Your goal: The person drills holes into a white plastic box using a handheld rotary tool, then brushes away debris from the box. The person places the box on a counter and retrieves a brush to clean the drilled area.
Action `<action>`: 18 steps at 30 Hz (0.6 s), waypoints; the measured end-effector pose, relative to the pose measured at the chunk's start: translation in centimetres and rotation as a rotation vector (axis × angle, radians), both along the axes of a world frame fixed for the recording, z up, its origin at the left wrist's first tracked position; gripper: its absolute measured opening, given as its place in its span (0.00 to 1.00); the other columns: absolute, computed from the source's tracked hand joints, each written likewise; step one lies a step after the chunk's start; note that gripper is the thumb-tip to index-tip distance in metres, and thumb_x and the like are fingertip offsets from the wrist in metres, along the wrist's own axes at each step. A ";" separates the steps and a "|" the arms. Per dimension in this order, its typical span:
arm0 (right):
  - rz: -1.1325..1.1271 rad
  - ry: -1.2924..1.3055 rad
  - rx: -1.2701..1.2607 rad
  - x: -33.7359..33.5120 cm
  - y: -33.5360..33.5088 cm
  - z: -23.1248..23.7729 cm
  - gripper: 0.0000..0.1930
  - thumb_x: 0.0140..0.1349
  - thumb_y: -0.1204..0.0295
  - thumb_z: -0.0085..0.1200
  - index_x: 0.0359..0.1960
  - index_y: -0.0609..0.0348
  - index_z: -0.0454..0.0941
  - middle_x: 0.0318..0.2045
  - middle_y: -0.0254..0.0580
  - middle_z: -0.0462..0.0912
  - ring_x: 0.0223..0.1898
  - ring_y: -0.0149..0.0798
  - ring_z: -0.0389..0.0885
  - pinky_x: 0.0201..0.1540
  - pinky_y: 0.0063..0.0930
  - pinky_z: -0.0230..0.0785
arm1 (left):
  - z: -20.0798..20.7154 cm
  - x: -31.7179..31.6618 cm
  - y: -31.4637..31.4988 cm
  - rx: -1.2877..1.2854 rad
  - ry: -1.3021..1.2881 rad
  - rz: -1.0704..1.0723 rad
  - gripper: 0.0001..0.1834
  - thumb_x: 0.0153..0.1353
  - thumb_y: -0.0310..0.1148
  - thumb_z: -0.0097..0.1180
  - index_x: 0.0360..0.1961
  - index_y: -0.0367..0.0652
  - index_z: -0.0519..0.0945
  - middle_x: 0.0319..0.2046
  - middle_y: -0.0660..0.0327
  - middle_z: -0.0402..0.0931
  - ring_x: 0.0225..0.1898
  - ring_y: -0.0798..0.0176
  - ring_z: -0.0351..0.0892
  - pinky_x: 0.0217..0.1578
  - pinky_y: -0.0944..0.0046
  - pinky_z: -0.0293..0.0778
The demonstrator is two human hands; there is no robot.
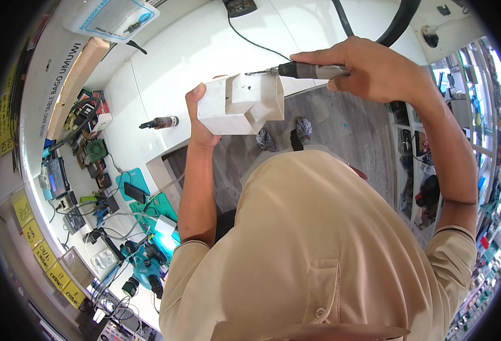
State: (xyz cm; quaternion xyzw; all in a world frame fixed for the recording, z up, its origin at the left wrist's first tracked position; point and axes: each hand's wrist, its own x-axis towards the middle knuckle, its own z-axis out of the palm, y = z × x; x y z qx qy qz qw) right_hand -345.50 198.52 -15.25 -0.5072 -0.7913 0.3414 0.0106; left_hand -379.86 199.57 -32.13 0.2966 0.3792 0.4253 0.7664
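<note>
My left hand [201, 116] grips a white, box-like piece [216, 111] by its left side, thumb on its near face. The piece has stepped, angular faces and an open-looking right end, with a few small dark marks on top. My right hand [375, 71] is closed around a dark rotary tool [307, 70], index finger stretched along it. A thin bit points left from the tool, over the far edge of the white piece. Whether the bit touches the surface, I cannot tell.
On the white worktop [171, 74] lies a small brown-and-black bottle-shaped tool [160, 123]. A thin cable [256, 42] crosses the far side. A teal microscope [142, 264], mats and tangled wires fill the left bench. Stocked shelves [427, 176] stand at right.
</note>
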 end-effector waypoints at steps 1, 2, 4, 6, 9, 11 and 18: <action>-0.031 -0.035 -0.021 0.0 -0.2 0.0 0.37 0.62 0.80 0.63 0.75 0.42 0.77 0.38 0.62 0.87 0.32 0.56 0.82 0.44 0.48 0.72 | 0.0 0.0 -0.1 0.007 0.005 -0.008 0.42 0.71 0.64 0.49 0.67 0.35 0.79 0.59 0.52 0.84 0.59 0.54 0.83 0.62 0.54 0.77; -0.008 -0.013 -0.036 0.1 -0.4 0.1 0.36 0.62 0.79 0.63 0.75 0.43 0.78 0.37 0.63 0.87 0.32 0.57 0.82 0.43 0.48 0.72 | -0.1 0.0 -0.1 0.011 0.010 -0.017 0.42 0.71 0.64 0.49 0.67 0.35 0.79 0.59 0.52 0.84 0.59 0.54 0.83 0.62 0.54 0.77; 0.008 0.005 -0.048 0.0 -0.8 0.3 0.34 0.62 0.78 0.61 0.73 0.46 0.79 0.35 0.64 0.86 0.33 0.59 0.82 0.42 0.50 0.73 | -0.1 -0.1 -0.2 0.011 0.007 -0.009 0.42 0.71 0.64 0.49 0.67 0.35 0.79 0.58 0.53 0.84 0.59 0.54 0.83 0.62 0.54 0.77; 0.015 -0.042 -0.069 -0.1 -1.0 0.5 0.37 0.61 0.79 0.64 0.75 0.42 0.78 0.39 0.61 0.88 0.33 0.56 0.83 0.43 0.48 0.73 | 0.0 -0.2 -0.2 0.011 0.012 -0.001 0.42 0.71 0.64 0.49 0.67 0.35 0.79 0.58 0.53 0.84 0.58 0.54 0.83 0.61 0.55 0.77; -0.022 -0.081 -0.160 -0.3 -0.8 0.8 0.38 0.62 0.80 0.65 0.76 0.39 0.76 0.44 0.59 0.90 0.35 0.55 0.83 0.45 0.47 0.74 | 0.1 -0.2 -0.1 0.015 0.026 0.007 0.42 0.71 0.64 0.48 0.67 0.36 0.79 0.58 0.53 0.84 0.58 0.55 0.83 0.61 0.55 0.77; -0.044 -0.059 -0.193 -0.5 -0.5 0.7 0.38 0.62 0.80 0.65 0.76 0.39 0.76 0.47 0.58 0.90 0.36 0.55 0.84 0.46 0.47 0.74 | 0.2 -0.1 -0.1 0.021 0.048 0.015 0.42 0.71 0.64 0.48 0.67 0.36 0.79 0.58 0.53 0.84 0.58 0.55 0.83 0.61 0.55 0.77; -0.031 0.044 -0.115 0.1 -0.7 -0.9 0.35 0.62 0.78 0.63 0.74 0.43 0.78 0.44 0.61 0.89 0.35 0.55 0.84 0.44 0.47 0.73 | 0.5 0.2 -0.4 0.029 0.048 0.022 0.42 0.71 0.64 0.49 0.67 0.35 0.79 0.59 0.52 0.83 0.59 0.54 0.83 0.61 0.54 0.77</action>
